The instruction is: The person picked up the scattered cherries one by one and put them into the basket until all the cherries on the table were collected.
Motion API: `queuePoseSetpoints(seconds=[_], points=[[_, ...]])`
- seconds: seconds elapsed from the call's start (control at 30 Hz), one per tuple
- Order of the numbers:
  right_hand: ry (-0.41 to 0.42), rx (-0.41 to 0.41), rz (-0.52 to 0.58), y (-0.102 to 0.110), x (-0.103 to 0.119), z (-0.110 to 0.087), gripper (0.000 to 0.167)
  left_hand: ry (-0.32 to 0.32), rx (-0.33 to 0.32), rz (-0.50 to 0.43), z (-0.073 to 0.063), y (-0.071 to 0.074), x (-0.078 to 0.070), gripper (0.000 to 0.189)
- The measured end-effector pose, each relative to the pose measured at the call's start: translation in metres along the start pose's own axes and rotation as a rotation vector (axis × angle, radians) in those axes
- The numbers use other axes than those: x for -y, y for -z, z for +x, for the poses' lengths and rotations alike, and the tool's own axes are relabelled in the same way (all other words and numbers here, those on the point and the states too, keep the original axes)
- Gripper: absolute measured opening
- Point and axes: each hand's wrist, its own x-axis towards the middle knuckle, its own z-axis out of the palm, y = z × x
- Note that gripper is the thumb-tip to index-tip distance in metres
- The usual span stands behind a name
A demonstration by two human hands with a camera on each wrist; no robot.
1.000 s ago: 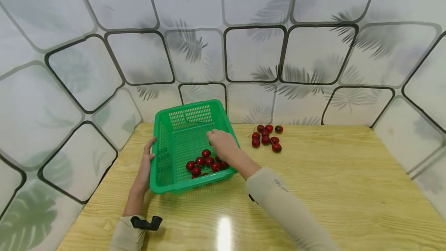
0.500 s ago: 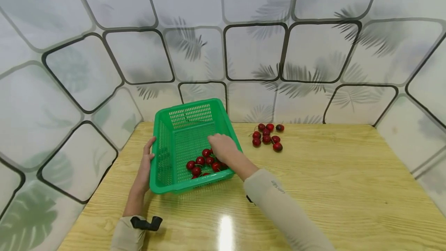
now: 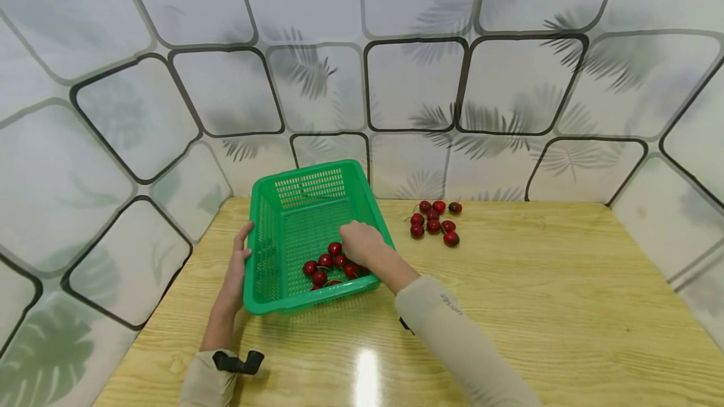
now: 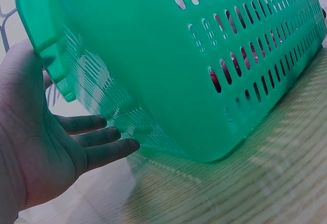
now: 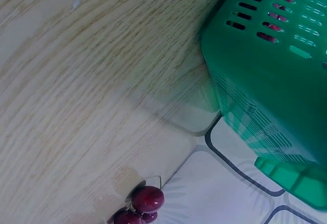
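A green plastic basket (image 3: 294, 301) with slotted walls stands on the table, tipped a little toward me. Several dark red cherries (image 3: 325, 260) lie together at its near right corner. My left hand (image 3: 234, 272) rests against the outside of the basket's left wall; in the left wrist view its fingers (image 4: 110, 152) stretch out nearly straight along that wall. My right hand (image 3: 362, 244) reaches over the right rim, bent down among the cherries. Its fingertips are hidden beneath the hand, so whether it holds a cherry does not show. The right wrist view does not catch this hand.
Right of the basket, another group of cherries (image 3: 432, 225) lies at the back of the wooden table (image 3: 537, 294), close to the patterned wall (image 3: 415, 86). Some of these cherries (image 5: 148, 199) also appear low in the right wrist view.
My right hand has sunk slightly lower in the basket and now covers cherries that showed beside it. The left hand and the basket stay in place.
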Motion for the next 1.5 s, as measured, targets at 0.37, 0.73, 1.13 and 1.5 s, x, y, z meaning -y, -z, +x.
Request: queuePoseSetpoints(seconds=[0.37,0.73,1.13,1.5], points=[[0.002,-0.018,0.039,-0.001,-0.002,0.000,0.030,0.000,0.002,-0.005,0.001,-0.002,0.000,0.056],[0.123,-0.455,0.178,-0.001,-0.004,-0.004,0.015,0.009,0.006,-0.011,0.000,-0.002,0.001,0.057],[-0.119,-0.681,0.546,0.026,-0.045,-0.019,0.021,0.015,0.009,-0.012,0.001,-0.004,0.000,0.056],[-0.369,-0.574,0.375,0.034,-0.136,-0.054,0.027,-0.011,0.000,-0.006,0.001,0.000,0.001,0.056]])
